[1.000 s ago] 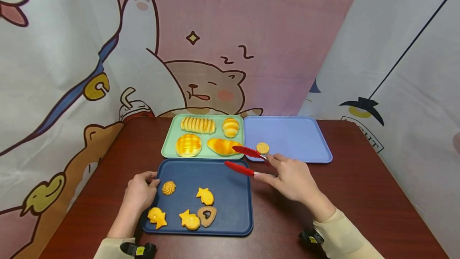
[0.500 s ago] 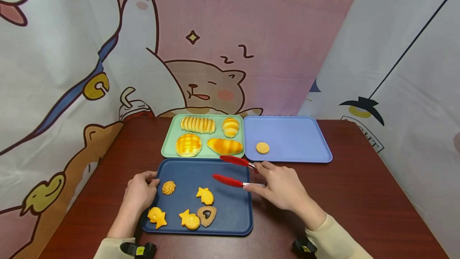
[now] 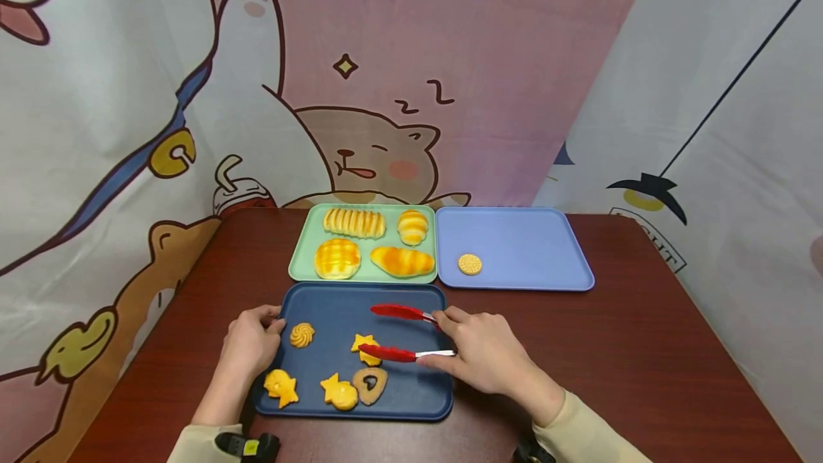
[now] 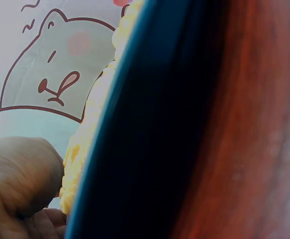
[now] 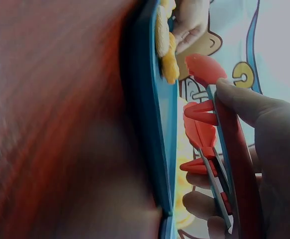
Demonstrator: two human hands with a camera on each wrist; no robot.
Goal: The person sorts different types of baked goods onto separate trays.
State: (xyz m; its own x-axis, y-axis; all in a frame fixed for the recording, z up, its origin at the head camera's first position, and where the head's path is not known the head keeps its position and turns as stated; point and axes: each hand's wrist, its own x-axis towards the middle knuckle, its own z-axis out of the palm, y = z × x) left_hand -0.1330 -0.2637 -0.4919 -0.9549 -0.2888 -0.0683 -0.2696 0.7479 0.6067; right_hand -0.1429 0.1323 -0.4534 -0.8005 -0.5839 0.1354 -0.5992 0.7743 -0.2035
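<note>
Tongs (image 3: pixel 393 354): red-tipped, held above the dark blue tray (image 3: pixel 411 395), their two arms spread apart and pointing left across it.
Right hand (image 3: pixel 491 352): fingers and thumb pinch the tongs from both sides, the thumb along the nearer arm, the fingers at the farther one.
Fish cookie (image 3: pixel 364 339): out ahead of the right fingers, at the far end of the tongs; the nearer tip crosses over it in the head view and hides its middle. Whether they touch, I cannot tell.
Left hand (image 3: pixel 249 341): fingers bent, pinching the left rim of the dark blue tray, with the swirl cookie (image 3: pixel 302 335) just inside that rim.
Front of the tray: a second fish cookie (image 3: pixel 339 393) lies right beside the heart cookie (image 3: pixel 370 385); a third yellow cookie (image 3: pixel 281 388) sits in the near left corner.
Green tray (image 3: pixel 302 266): behind the dark one, bearing four golden breads (image 3: pixel 337 259).
Light blue tray (image 3: pixel 521 241): to the right of the green, a round cracker (image 3: pixel 470 264) near its front left corner.
Tabletop (image 3: pixel 611 349): reddish-brown, wood-grained, under all three trays.
</note>
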